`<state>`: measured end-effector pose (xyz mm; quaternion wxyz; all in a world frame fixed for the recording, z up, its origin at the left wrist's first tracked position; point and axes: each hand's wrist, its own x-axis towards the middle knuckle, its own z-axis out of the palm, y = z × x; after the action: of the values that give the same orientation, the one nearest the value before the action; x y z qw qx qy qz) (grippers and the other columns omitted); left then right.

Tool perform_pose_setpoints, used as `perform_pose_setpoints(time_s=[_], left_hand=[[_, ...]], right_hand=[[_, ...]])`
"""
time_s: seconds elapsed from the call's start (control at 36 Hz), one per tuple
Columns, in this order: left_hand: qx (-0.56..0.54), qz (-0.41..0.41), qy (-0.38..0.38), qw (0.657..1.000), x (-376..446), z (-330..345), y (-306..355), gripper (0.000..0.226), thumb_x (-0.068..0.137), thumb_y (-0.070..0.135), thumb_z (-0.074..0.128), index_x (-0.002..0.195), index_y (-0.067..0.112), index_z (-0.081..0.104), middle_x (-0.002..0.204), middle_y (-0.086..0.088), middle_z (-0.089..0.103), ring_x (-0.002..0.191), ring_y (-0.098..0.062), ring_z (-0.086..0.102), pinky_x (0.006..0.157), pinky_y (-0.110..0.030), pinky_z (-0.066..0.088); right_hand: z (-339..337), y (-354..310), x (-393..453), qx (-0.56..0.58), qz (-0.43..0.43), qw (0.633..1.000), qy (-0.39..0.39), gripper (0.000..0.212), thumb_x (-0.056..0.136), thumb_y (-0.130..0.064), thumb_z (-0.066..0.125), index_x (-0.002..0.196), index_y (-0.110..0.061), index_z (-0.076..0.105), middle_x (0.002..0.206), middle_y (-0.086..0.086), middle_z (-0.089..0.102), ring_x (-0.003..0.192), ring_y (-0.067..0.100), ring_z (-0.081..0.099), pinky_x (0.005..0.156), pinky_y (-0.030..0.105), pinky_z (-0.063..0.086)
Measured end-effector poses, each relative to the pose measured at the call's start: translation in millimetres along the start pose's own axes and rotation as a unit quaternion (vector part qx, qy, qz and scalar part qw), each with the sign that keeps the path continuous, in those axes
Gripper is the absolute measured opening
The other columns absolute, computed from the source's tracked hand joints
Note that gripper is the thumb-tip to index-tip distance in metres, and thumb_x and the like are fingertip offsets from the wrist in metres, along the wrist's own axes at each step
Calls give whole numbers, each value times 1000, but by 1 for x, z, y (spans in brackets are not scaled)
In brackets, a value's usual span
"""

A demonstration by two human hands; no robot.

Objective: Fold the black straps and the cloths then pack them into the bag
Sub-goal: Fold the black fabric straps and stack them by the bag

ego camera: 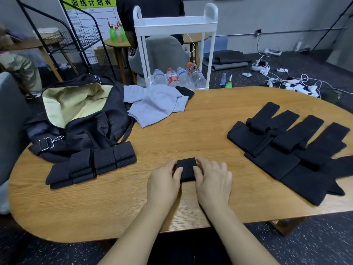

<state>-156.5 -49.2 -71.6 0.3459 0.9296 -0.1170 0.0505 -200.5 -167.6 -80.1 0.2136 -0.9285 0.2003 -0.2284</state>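
A small folded black strap (186, 167) lies on the wooden table (191, 131) in front of me. My left hand (164, 182) grips its left side and my right hand (213, 178) grips its right side, thumbs on top. To the left lies a pile of folded black straps (91, 163). Unfolded black straps (286, 146) lie spread out at the right. The black bag (80, 119) stands open at the far left, its pale lining showing. A grey cloth (154, 104) lies crumpled beside the bag, with a black cloth (185, 91) behind it.
A white trolley (175, 23) with several water bottles (177, 77) stands behind the table. A person sits in a grey chair (162, 50) beyond it. Cables and devices (286, 81) litter the floor at the right. A black wire rack (76, 35) stands at the back left.
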Motion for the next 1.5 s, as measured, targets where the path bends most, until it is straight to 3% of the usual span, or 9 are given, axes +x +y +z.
perform_pose_setpoints(time_s=[0.14, 0.28, 0.56, 0.72, 0.89, 1.11, 1.22, 1.31, 1.5], left_hand=[[67, 48, 2, 997, -7, 1, 4, 27, 99, 33, 52, 121, 28, 66, 94, 10, 49, 80, -16, 56, 62, -28, 42], [78, 94, 13, 992, -7, 5, -6, 18, 94, 26, 61, 106, 24, 74, 96, 7, 53, 88, -15, 52, 58, -34, 49], [97, 101, -50, 989, -18, -1, -11, 37, 101, 33, 46, 137, 28, 57, 136, 5, 53, 125, -15, 38, 101, -34, 30], [107, 112, -114, 981, -36, -13, -18, 49, 102, 44, 37, 150, 38, 32, 158, 16, 24, 139, -6, 16, 110, -32, 15], [86, 109, -109, 984, -48, -18, -22, 49, 103, 39, 42, 151, 38, 30, 159, 14, 23, 144, -6, 13, 114, -32, 11], [64, 94, -70, 991, -52, -40, -41, 53, 100, 45, 23, 152, 38, 27, 161, 13, 17, 143, -7, 19, 107, -29, 18], [56, 92, -6, 994, -46, -62, -62, 62, 91, 50, 18, 144, 33, 45, 155, 9, 35, 134, -9, 34, 98, -35, 26], [79, 109, 64, 989, -32, -85, -83, 43, 94, 39, 38, 130, 27, 59, 141, 2, 56, 119, -12, 43, 89, -33, 22], [145, 101, 140, 974, 11, -133, -123, 43, 94, 39, 40, 127, 24, 63, 138, 1, 58, 128, -16, 41, 91, -32, 19]], right_hand=[[7, 6, -3, -31, -85, 995, 33, 22, 89, -34, 56, 99, -27, 75, 94, -4, 64, 92, 21, 49, 70, 33, 29], [5, 10, -6, -64, -129, 990, 14, 40, 90, -41, 39, 103, -27, 73, 104, -3, 64, 102, 22, 44, 73, 37, 34], [-3, 14, -14, -91, -147, 984, -45, 43, 94, -41, 34, 113, -24, 68, 123, -5, 66, 113, 27, 55, 78, 42, 38], [-14, 19, -30, -84, -155, 980, -93, 47, 90, -47, 38, 122, -24, 64, 129, -4, 62, 115, 24, 57, 81, 47, 46], [-16, 12, -39, -37, -125, 982, -137, 45, 87, -40, 47, 126, -25, 63, 136, -3, 59, 119, 25, 55, 86, 46, 39], [2, -23, -44, 9, -157, 985, -67, 39, 82, -33, 56, 118, -25, 67, 128, -4, 64, 98, 23, 63, 79, 36, 29], [16, -54, -38, 34, -197, 979, -50, 42, 87, -40, 43, 120, -26, 65, 130, -6, 63, 99, 22, 59, 77, 28, 15], [29, -89, -26, 64, -229, 970, -44, 40, 88, -41, 44, 121, -26, 63, 131, -5, 61, 102, 22, 54, 81, 35, 24], [55, -166, 6, 86, -278, 957, -4, 32, 87, -36, 43, 109, -24, 63, 121, -5, 65, 95, 25, 58, 77, 40, 36]])
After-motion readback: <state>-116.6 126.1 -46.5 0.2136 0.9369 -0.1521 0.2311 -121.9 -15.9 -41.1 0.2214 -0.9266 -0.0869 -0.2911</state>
